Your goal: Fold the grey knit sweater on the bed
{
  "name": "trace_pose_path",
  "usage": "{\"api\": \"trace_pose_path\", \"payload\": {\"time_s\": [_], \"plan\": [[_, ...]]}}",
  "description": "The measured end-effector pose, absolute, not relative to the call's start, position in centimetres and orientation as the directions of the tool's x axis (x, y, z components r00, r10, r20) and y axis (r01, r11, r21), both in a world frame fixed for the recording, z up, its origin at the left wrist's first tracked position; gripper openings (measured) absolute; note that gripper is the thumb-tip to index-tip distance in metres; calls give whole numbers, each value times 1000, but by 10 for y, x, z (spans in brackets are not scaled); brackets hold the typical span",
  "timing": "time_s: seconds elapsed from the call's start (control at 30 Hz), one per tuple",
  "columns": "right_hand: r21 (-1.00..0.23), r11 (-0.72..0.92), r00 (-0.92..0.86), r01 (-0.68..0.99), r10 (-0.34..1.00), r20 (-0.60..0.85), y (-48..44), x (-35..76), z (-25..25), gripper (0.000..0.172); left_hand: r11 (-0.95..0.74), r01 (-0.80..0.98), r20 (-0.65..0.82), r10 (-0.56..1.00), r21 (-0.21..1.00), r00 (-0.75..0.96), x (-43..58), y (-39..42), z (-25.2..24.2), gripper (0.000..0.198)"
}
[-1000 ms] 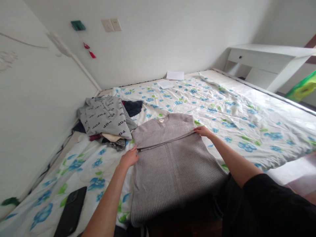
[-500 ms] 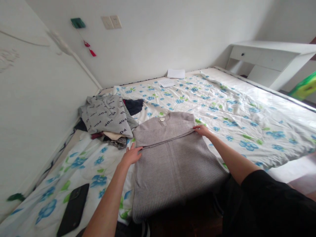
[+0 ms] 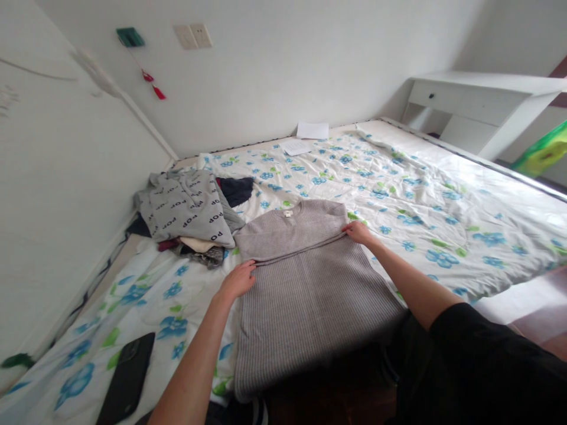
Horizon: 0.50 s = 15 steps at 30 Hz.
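- Sweater [image 3: 310,301], gray ribbed knit, flat on the quilt directly between both hands, collar and small label beyond the grip, hem toward the wearer's body, a folded edge running across just below the yoke.
- Left hand [image 3: 238,281]: open, palm down, fingers loosely together, tips on the left end of that folded edge.
- Right hand [image 3: 358,233]: fingers curled over the right end of the same edge, thumb hidden; pinched or only resting, impossible to tell.
- Hands well apart, sweater's width between them.
- Sweatshirt [image 3: 186,206], gray with black "POP" lettering, on top of a mixed clothes pile just beyond the left hand, touching the sweater's left shoulder.
- Navy garment [image 3: 236,190] beside the sweatshirt, farther beyond the left hand.
- Phone [image 3: 126,378], black, face down on the quilt, near and to the left of the left forearm.
- Quilt [image 3: 447,195], white with blue flowers and green leaves, under everything, rumpled right of the right hand.
- Papers [image 3: 312,130], two sheets, at the far edge of the bed, well beyond the grip.
- Desk [image 3: 465,97], white, past the bed's far right corner.
- Sleeve [image 3: 478,360], black, on the right arm, near the lower right.
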State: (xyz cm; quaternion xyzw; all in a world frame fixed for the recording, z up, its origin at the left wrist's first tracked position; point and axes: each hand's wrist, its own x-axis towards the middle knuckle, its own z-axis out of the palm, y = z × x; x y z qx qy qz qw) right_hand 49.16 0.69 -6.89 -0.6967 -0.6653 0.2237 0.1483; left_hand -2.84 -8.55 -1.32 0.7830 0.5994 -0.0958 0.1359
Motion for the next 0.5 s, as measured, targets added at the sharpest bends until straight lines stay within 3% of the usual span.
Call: {"api": "trace_pose_path", "payload": {"time_s": [0.27,0.37,0.5], "plan": [[-631,-228,168,741,974,-155,19,500,-55,39,-222,975,-320,922,21,217,-37,-83,-4,57],[-595,-292,231,749,956,-179,22,507,-53,42,-170,985,-332,929,7,162,-41,-84,-1,58],[-498,-306,240,812,951,-194,17,512,-64,31,-177,984,-432,885,35,175,-36,-90,0,55]]}}
